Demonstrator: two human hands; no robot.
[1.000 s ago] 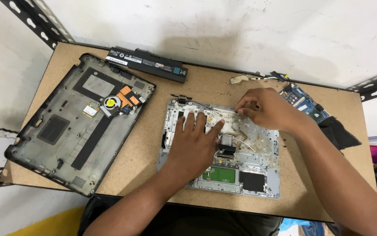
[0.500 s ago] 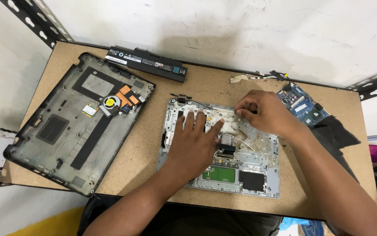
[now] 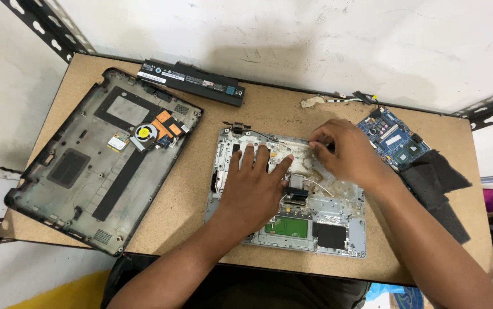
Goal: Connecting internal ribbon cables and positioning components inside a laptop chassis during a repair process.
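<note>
Silver laptop palmrest frame (image 3: 338,223) lies mid-bench toward the front edge, my left hand (image 3: 255,183) pressing flat, open, while my right hand (image 3: 344,151) seemingly pinches something thin I should peel slowly.

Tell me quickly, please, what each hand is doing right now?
Left hand: open, flat on the silver laptop panel.
Right hand: fingertips pinched at the panel's top edge; contents unclear.

Both hands on palmrest (image 3: 338,220) (silver, opened)

Chipboard table (image 3: 201,171) carries palmrest (image 3: 338,220), base cover (image 3: 86,166), battery (image 3: 192,83), motherboard (image 3: 392,137).
</note>
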